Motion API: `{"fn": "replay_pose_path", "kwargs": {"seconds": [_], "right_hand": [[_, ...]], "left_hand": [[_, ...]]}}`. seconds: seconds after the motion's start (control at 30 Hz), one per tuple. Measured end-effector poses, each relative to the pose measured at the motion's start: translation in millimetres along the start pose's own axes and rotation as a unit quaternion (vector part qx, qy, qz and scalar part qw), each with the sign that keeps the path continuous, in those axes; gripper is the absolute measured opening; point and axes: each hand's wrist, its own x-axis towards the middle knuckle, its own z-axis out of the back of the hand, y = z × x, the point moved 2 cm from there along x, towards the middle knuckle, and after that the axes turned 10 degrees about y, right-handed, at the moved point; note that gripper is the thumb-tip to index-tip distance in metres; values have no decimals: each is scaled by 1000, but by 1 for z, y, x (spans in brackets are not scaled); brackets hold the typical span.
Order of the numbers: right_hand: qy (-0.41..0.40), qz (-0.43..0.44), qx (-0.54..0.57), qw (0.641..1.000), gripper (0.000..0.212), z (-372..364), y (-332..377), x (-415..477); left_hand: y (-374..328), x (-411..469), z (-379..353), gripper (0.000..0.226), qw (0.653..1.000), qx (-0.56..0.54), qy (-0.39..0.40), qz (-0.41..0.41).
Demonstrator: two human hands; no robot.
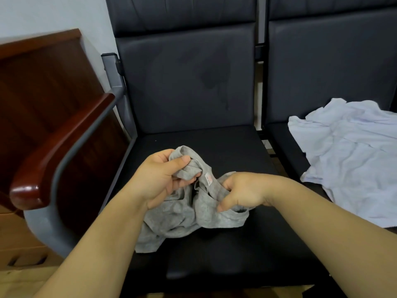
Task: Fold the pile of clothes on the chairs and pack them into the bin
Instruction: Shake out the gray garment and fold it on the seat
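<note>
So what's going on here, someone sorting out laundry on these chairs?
Yes. A person is working on a crumpled grey garment over the seat of a black chair. The left hand grips a bunched part near its small label, and the right hand pinches the fabric beside it. It is not folded yet. A white garment lies rumpled on the next seat, waiting. No bin is in view.

Single head-worn wide-angle view, looking forward and down, close over black chair seat [214,147], both forearms entering from bottom edge, neighbouring chair [322,61] at right, wooden armrest [53,151] at left
</note>
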Motion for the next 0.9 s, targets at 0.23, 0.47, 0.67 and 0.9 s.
{"fn": "replay_pose_path", "kwargs": {"seconds": [0.23,0.47,0.67,0.9], "right_hand": [[-28,85,259,962,7,22,-3,-16],[-191,98,128,968,6,70,48,-74],[-217,84,-131,964,18,113,125,-156],[-243,43,-290,925,32,140,177,-232]], "left_hand": [[-22,-9,27,39,967,239,-87,-18],[-92,-29,10,54,917,346,-184,-70],[-175,-50,-20,39,899,369,-208,-110],[-250,-85,-43,27,971,111,-160,-137]]}}
